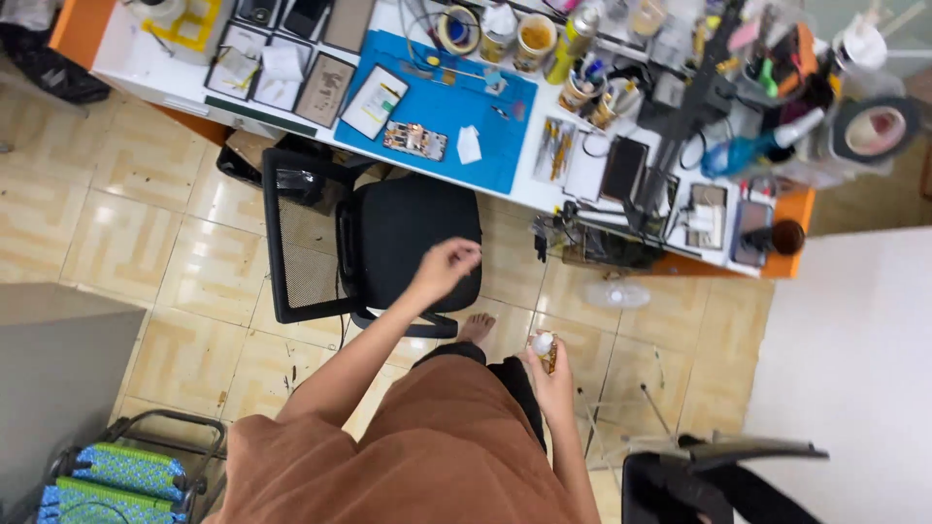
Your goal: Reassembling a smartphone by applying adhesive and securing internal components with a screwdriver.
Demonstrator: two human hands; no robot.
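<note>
I stand over a black office chair (408,233) with a mesh back, looking down. My left hand (447,264) reaches out above the chair's seat, fingers loosely curled with nothing in them. My right hand (549,374) stays close to my body and grips a small bottle (543,344) with a white cap. My bare foot (476,327) shows below the chair's seat edge. A blue work mat (456,116) lies on the white workbench (155,73) beyond the chair, with an opened phone (415,140) on it.
The workbench is crowded with framed screens, tape rolls, bottles, tool cups and cables. A small white fan (616,294) sits on the tiled floor. A blue-green folding chair (107,480) is at bottom left, a black stand (718,466) at bottom right, a white wall to the right.
</note>
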